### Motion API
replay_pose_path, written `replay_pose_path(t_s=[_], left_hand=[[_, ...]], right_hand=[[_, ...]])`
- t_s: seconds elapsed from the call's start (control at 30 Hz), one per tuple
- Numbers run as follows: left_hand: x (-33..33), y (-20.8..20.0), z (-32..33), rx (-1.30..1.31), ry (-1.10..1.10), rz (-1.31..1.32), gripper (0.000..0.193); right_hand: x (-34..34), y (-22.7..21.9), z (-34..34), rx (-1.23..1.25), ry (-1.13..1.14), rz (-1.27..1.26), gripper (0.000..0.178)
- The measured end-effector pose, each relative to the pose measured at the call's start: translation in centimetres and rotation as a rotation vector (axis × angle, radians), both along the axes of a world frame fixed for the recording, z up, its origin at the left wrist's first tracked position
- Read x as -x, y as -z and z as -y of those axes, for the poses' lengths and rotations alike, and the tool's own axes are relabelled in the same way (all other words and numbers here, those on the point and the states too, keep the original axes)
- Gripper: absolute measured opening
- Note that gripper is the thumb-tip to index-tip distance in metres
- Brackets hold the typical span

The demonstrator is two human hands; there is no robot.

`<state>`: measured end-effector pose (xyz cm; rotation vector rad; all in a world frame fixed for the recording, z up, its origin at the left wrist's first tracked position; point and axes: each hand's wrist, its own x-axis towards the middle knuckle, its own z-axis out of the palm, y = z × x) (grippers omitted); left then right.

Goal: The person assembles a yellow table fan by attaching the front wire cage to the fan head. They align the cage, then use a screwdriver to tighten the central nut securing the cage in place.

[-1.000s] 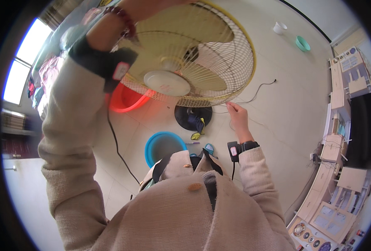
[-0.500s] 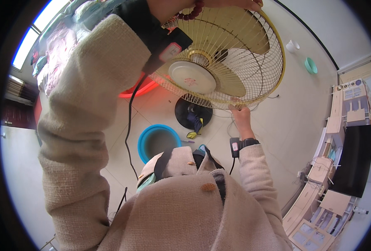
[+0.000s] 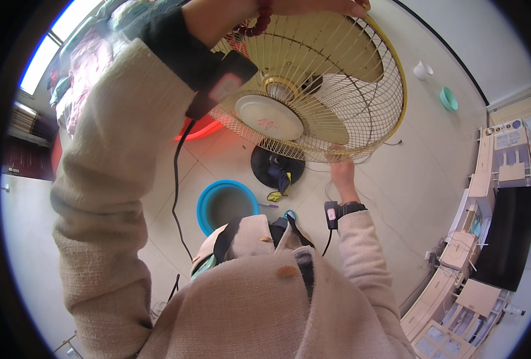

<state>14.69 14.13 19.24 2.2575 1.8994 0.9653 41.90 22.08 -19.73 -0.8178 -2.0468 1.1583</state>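
Note:
An electric fan (image 3: 313, 84) with a yellowed wire guard, pale blades and a round off-white centre plate (image 3: 269, 118) is tilted in front of me. At the picture's top edge my left hand (image 3: 325, 6) lies across the upper rim, its fingertips closed over the edge; part of this hand is cut off. Low on the guard, my right hand (image 3: 344, 175) pinches the bottom rim in a closed grip. Under the fan, a round black base (image 3: 265, 166) rests on the floor with a dark and yellow cloth (image 3: 281, 182) on it.
A blue basin (image 3: 201, 200) of greyish water stands near my legs, and a red basin (image 3: 199, 130) is partly behind the fan. A white container (image 3: 422, 70) and a green bowl (image 3: 448, 99) sit farther right. Cabinets (image 3: 451, 251) and a black screen (image 3: 505, 239) line the right side.
The fan has shifted slightly left, its lower rim a little lower. Both hands have moved with it, keeping their hold on the guard.

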Motion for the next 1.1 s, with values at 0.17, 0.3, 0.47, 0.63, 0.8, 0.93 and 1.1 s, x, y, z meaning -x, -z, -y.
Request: replay_pose_path(t_s=[0.17,0.3,0.47,0.63,0.8,0.93,1.1], left_hand=[[0.4,-0.3,0.3,0.032,-0.021,-0.012,0.032],[0.8,-0.1,0.5,0.046,-0.035,0.054,0.033],[1.0,0.0,0.6,-0.016,-0.063,-0.015,0.034],[1.1,-0.1,0.7,-0.010,-0.061,0.022,0.035],[0.7,0.3,0.3,0.004,-0.074,0.086,0.032],[0.2,0.6,0.1,-0.060,0.026,0.119,0.028],[-0.1,0.4,0.1,0.003,-0.012,0.084,0.028]], right_hand=[[-0.2,0.0,-0.2,-0.197,0.018,0.067,0.018],[-0.5,-0.6,-1.1,-0.300,-0.024,0.147,0.018],[-1.0,-2.0,-1.9,-0.271,-0.069,0.209,0.018],[-1.5,-3.9,-2.3,-0.134,-0.132,0.243,0.021],[-2.6,-6.0,-2.4,0.065,-0.101,0.265,0.027],[-3.5,-7.3,-2.6,-0.058,-0.091,0.166,0.025],[-4.5,-9.2,-3.1,-0.128,-0.081,0.215,0.026]])
